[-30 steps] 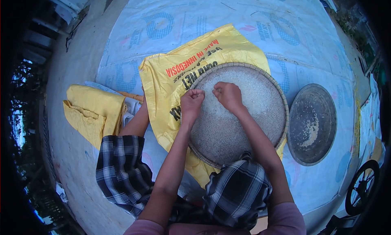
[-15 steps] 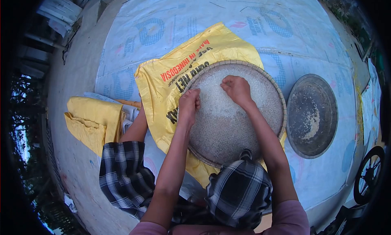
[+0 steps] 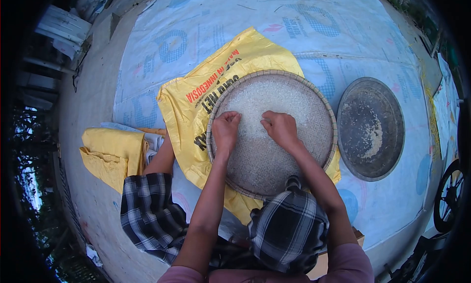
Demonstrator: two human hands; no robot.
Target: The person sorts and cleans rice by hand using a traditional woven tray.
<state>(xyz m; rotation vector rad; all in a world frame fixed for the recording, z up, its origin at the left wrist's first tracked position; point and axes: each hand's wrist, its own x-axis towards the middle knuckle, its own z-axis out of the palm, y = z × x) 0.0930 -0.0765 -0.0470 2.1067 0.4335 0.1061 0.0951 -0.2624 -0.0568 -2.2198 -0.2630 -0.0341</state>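
Now both hands rest on the rice in a round woven tray at frame centre.

Left hand (image 3: 225, 130) and right hand (image 3: 280, 128) lie side by side, knuckles up and fingers curled loosely into the rice (image 3: 267, 99); whether they pinch any grains cannot be told. The rice is heaped in the upper half of the tray (image 3: 326, 111), with the lower half showing thinner cover. Under the tray lies a yellow sack (image 3: 196, 94) with red and black print, spread on a pale blue tarp (image 3: 206, 18). Just right of the tray sits a dark round pan (image 3: 353, 140) with a little pale grain in it. At left lies a folded yellow cloth (image 3: 110, 153). Checked shorts (image 3: 147, 212) cover the knees at the bottom, and a wheel (image 3: 447, 194) shows at the right edge.
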